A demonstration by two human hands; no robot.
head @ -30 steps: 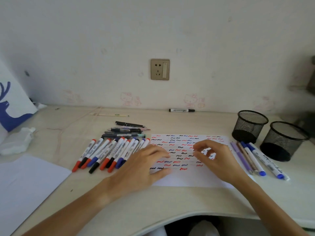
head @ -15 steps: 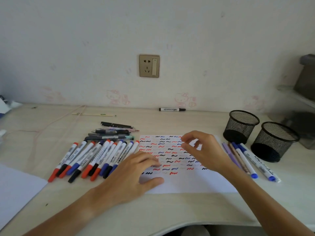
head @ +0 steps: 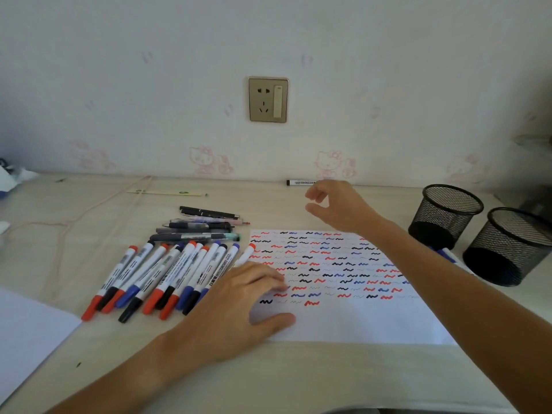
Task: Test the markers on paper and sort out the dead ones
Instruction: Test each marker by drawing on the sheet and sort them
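Note:
A white sheet of paper (head: pixel 352 321) covered with red, blue and black squiggles lies in the middle of the desk. My left hand (head: pixel 239 303) rests flat on its left edge, fingers spread. A row of whiteboard markers (head: pixel 167 276) with red, blue and black caps lies left of the sheet, with several dark pens (head: pixel 203 225) behind them. My right hand (head: pixel 337 207) hovers above the desk beyond the paper, fingers loosely curled and holding nothing, close to a lone black-capped marker (head: pixel 300 182) by the wall.
Two black mesh pen cups (head: pixel 445 213) (head: pixel 513 243) stand at the right; a few markers (head: pixel 446 252) lie partly hidden behind my right forearm. Another white sheet (head: pixel 27 333) lies at the lower left. A thin cord (head: pixel 89 210) runs across the left desk.
My right hand has lifted off the paper and reached forward toward the wall and the lone marker. My left hand has stayed on the paper's left edge.

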